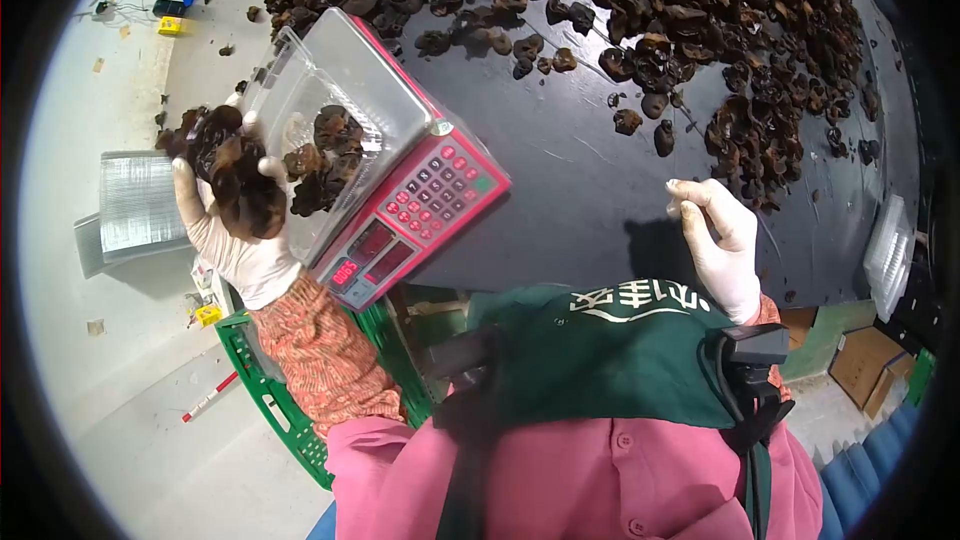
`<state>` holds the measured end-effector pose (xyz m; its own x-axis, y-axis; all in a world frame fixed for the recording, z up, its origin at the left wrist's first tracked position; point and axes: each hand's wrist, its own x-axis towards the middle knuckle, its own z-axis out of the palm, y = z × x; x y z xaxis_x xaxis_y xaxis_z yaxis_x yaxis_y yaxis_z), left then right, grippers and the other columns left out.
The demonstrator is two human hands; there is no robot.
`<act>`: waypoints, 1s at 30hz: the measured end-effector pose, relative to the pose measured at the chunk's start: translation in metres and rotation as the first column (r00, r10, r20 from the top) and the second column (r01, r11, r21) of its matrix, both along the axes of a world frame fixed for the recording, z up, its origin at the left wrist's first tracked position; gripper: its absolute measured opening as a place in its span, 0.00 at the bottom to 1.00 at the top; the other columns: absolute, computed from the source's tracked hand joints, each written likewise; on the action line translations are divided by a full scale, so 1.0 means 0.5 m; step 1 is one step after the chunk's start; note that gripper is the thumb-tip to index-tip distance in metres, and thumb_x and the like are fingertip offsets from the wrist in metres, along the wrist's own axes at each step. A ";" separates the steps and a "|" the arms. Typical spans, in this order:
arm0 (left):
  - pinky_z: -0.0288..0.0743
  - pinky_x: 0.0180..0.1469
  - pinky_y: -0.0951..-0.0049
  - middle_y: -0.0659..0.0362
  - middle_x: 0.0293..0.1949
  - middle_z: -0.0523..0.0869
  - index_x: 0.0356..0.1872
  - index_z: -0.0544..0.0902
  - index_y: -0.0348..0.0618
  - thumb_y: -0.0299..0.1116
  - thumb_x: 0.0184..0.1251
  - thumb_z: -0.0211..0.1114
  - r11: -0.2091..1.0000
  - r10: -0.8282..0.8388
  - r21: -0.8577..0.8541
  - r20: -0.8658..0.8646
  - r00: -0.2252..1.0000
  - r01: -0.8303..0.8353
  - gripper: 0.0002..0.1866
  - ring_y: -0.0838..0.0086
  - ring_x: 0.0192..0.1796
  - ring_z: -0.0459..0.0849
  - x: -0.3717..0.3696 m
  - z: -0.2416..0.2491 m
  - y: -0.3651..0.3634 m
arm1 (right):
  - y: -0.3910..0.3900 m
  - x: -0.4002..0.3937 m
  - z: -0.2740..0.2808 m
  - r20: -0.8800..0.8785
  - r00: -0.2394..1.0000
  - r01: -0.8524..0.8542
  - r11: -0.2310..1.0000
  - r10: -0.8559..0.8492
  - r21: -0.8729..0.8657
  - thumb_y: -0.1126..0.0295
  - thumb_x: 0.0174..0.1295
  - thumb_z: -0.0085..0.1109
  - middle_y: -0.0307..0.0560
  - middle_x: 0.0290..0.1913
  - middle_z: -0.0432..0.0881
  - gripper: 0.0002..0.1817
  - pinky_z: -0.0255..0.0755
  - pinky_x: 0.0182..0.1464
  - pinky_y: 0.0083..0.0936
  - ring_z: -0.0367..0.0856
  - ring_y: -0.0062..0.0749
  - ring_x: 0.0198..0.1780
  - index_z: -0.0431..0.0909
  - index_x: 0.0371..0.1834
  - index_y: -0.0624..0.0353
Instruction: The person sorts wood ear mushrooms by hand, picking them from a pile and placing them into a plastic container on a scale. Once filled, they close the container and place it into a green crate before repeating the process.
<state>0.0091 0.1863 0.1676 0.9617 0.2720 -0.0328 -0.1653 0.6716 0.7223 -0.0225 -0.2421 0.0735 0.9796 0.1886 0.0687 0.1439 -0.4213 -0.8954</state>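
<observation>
My left hand (pixel 245 265), in a white glove, holds up a clump of wet wood ear mushrooms (pixel 250 195), fingers curled around it from below. It is at the left side of a clear plastic tray (pixel 345 210), which sits tilted in view on a red and silver weighing scale (pixel 440 185). Inside that tray lie a few wood ear pieces (pixel 335 140). The scale's display (pixel 345 271) glows with red digits. Over the black tabletop, my gloved right hand (pixel 722 240) has thumb and forefinger drawn together in a pinch, with nothing visible between them.
A large heap of wood ear mushrooms (pixel 640 0) covers the far part of the black table (pixel 560 170). Clear plastic trays (pixel 890 255) stand at the right edge, and more trays (pixel 140 202) at the left. A green crate (pixel 275 410) is below the scale. Cardboard (pixel 868 368) lies lower right.
</observation>
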 end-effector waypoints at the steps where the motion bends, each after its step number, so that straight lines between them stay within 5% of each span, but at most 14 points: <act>1: 0.83 0.48 0.65 0.45 0.62 0.81 0.69 0.73 0.43 0.40 0.74 0.64 0.997 -0.079 0.027 -0.007 0.997 0.079 0.26 0.56 0.60 0.82 -0.001 0.014 0.021 | -0.002 -0.001 -0.002 0.005 1.000 0.003 1.000 -0.003 -0.003 0.82 0.66 0.58 0.46 0.32 0.82 0.11 0.74 0.40 0.21 0.83 0.27 0.34 0.84 0.49 0.65; 2: 0.84 0.49 0.65 0.48 0.57 0.85 0.67 0.76 0.40 0.38 0.75 0.63 0.837 0.404 0.405 -0.008 0.915 -0.367 0.23 0.59 0.54 0.86 -0.007 -0.023 0.011 | -0.004 -0.001 -0.006 0.010 1.000 0.007 1.000 -0.007 -0.004 0.82 0.66 0.58 0.46 0.31 0.82 0.11 0.74 0.40 0.21 0.83 0.27 0.33 0.84 0.49 0.65; 4: 0.80 0.57 0.67 0.53 0.56 0.86 0.63 0.80 0.38 0.34 0.74 0.65 0.550 0.425 0.806 -0.044 0.904 -0.219 0.20 0.65 0.57 0.84 -0.014 -0.048 -0.002 | -0.011 0.002 -0.019 0.065 0.998 -0.001 0.999 0.003 -0.040 0.82 0.66 0.58 0.45 0.31 0.82 0.11 0.73 0.39 0.21 0.81 0.27 0.32 0.84 0.49 0.64; 5: 0.73 0.64 0.69 0.56 0.56 0.85 0.59 0.83 0.37 0.30 0.72 0.66 0.172 0.321 0.981 0.035 0.946 -0.094 0.17 0.69 0.59 0.82 -0.016 -0.049 -0.012 | -0.010 0.001 -0.018 0.054 0.998 0.009 0.999 -0.007 -0.049 0.82 0.66 0.58 0.45 0.31 0.82 0.11 0.73 0.39 0.21 0.81 0.26 0.32 0.84 0.49 0.64; 6: 0.66 0.69 0.71 0.56 0.58 0.85 0.57 0.84 0.35 0.29 0.71 0.66 0.089 0.263 0.995 -0.063 0.963 0.041 0.16 0.70 0.62 0.80 -0.021 -0.055 -0.022 | -0.009 0.000 -0.016 0.045 0.999 0.019 0.998 -0.016 -0.059 0.82 0.66 0.57 0.45 0.31 0.82 0.11 0.73 0.39 0.21 0.80 0.26 0.32 0.84 0.49 0.64; 8: 0.69 0.67 0.69 0.53 0.59 0.85 0.58 0.84 0.38 0.29 0.69 0.68 -0.178 0.225 0.984 0.044 0.973 -0.003 0.18 0.68 0.63 0.81 -0.030 -0.082 -0.017 | -0.010 0.001 -0.016 0.064 0.998 0.027 0.998 -0.023 -0.056 0.82 0.67 0.57 0.45 0.31 0.81 0.11 0.73 0.39 0.21 0.80 0.27 0.32 0.84 0.49 0.64; 10: 0.65 0.72 0.66 0.53 0.63 0.82 0.63 0.81 0.37 0.34 0.76 0.62 0.249 0.320 0.964 0.011 0.947 -0.095 0.19 0.67 0.67 0.78 -0.031 -0.084 -0.009 | -0.014 0.003 -0.012 0.063 0.997 0.042 0.997 -0.039 -0.061 0.82 0.67 0.57 0.45 0.32 0.81 0.11 0.73 0.39 0.21 0.79 0.27 0.32 0.84 0.50 0.64; 12: 0.65 0.73 0.65 0.53 0.63 0.82 0.65 0.79 0.37 0.37 0.80 0.56 0.456 0.408 0.861 0.025 0.912 -0.228 0.20 0.66 0.68 0.78 -0.037 -0.068 0.003 | -0.020 0.006 -0.006 0.043 0.997 0.064 0.996 -0.061 -0.067 0.81 0.67 0.57 0.45 0.32 0.82 0.11 0.73 0.39 0.21 0.80 0.27 0.33 0.84 0.50 0.64; 19: 0.71 0.71 0.63 0.48 0.59 0.84 0.62 0.79 0.31 0.34 0.82 0.53 0.410 0.382 0.860 0.140 0.914 -0.303 0.19 0.65 0.63 0.82 -0.076 -0.037 0.023 | -0.065 0.005 -0.023 0.005 0.985 0.171 0.983 -0.171 -0.070 0.80 0.70 0.55 0.43 0.35 0.83 0.10 0.73 0.42 0.20 0.81 0.24 0.36 0.83 0.50 0.66; 23: 0.74 0.70 0.59 0.45 0.60 0.84 0.62 0.78 0.28 0.32 0.81 0.52 0.255 0.385 0.919 0.187 0.904 -0.299 0.19 0.62 0.63 0.82 -0.054 -0.031 -0.020 | -0.107 -0.008 -0.031 -0.043 0.958 0.284 0.959 -0.284 -0.006 0.81 0.71 0.55 0.43 0.37 0.84 0.10 0.76 0.46 0.20 0.82 0.23 0.38 0.83 0.51 0.66; 26: 0.71 0.71 0.58 0.44 0.62 0.82 0.64 0.76 0.27 0.33 0.81 0.52 0.179 0.402 0.943 0.192 0.895 -0.282 0.21 0.60 0.65 0.81 -0.037 -0.005 -0.068 | -0.147 -0.018 -0.036 0.113 0.917 0.395 0.910 -0.382 -0.129 0.80 0.71 0.56 0.44 0.39 0.86 0.09 0.77 0.46 0.21 0.83 0.22 0.39 0.84 0.49 0.66; 30: 0.66 0.75 0.57 0.42 0.65 0.79 0.67 0.73 0.26 0.40 0.82 0.47 0.640 0.140 0.755 0.068 0.988 -0.143 0.25 0.58 0.67 0.78 -0.020 -0.023 -0.146 | -0.215 -0.039 -0.034 0.151 0.782 0.622 0.771 -0.605 -0.135 0.77 0.69 0.59 0.46 0.39 0.88 0.08 0.78 0.45 0.22 0.86 0.24 0.39 0.86 0.47 0.63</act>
